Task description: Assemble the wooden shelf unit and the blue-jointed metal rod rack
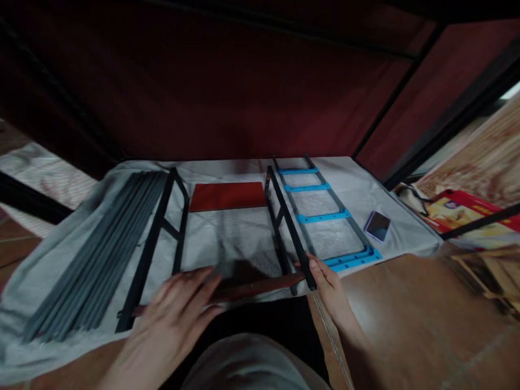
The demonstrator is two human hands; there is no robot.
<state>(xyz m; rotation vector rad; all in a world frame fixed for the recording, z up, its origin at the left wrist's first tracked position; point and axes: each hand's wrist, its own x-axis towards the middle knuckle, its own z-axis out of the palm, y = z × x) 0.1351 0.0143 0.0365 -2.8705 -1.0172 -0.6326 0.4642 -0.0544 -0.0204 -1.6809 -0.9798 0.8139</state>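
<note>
Two black metal side frames stand on the white cloth, the left frame (151,259) and the right frame (289,222). Between their near ends runs a reddish-brown board (260,287), seen almost edge-on. My right hand (330,287) is closed round the near end of the right frame, beside the board's end. My left hand (173,317), slightly blurred, lies over the board's left part with its fingers stretched out. It hides that part of the board; whether the palm presses on it I cannot tell. Farther back, an orange-red panel (227,196) spans between the frames.
Several grey tubes (99,249) lie side by side on the left. To the right rests a grey tube frame with blue connectors (325,218), then a phone (377,225). Dark red fabric (244,97) on black poles rises behind the white cloth (227,238). A red-yellow package (467,214) is far right.
</note>
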